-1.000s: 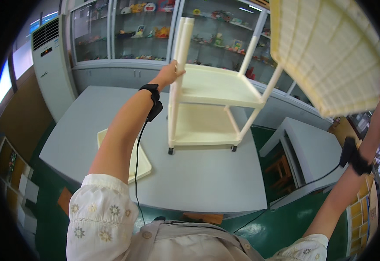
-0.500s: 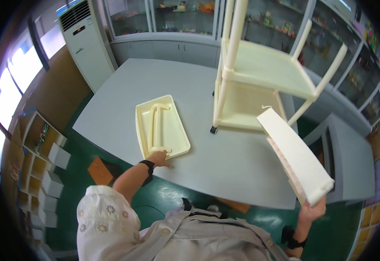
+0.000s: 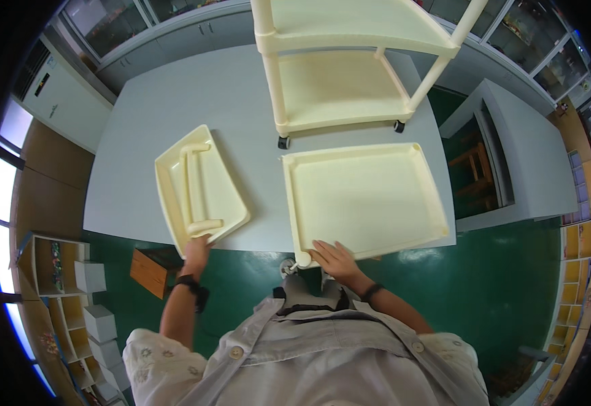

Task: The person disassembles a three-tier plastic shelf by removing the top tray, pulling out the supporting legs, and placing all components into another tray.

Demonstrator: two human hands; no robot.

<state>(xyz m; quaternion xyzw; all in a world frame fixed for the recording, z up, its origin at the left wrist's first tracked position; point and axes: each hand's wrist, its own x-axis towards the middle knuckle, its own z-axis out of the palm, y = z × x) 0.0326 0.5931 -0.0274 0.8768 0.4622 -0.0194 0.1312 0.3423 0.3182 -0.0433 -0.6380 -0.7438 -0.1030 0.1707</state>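
Note:
A cream deep tray [image 3: 231, 196] lies at the left on the table, with two long cream tube-like pieces [image 3: 192, 183] inside it. My left hand [image 3: 197, 251] grips its near rim, fingers bent over the edge and partly hidden. To the right, a cream shelf panel [image 3: 370, 196] with a raised rim lies flat, its near edge at the table's front. On that panel's near left corner, beside a round socket, rests my right hand [image 3: 334, 260], fingers stretched out and apart on the surface; its thumb is not clearly visible. Behind stands a partly built cream trolley [image 3: 349, 123] with two shelves, posts and black casters.
The grey table [image 3: 167, 88] has a curved outline. Right of it is a grey cabinet-like unit [image 3: 532, 149]. Below left, a brown wooden stool [image 3: 150, 273] stands on the green floor, near shelving with white boxes [image 3: 99, 323]. Glass-fronted cabinets line the back.
The shelf panel came down from a tilted position at the right to lie flat on the table. My right hand moved left to its near corner. My view shifted downward.

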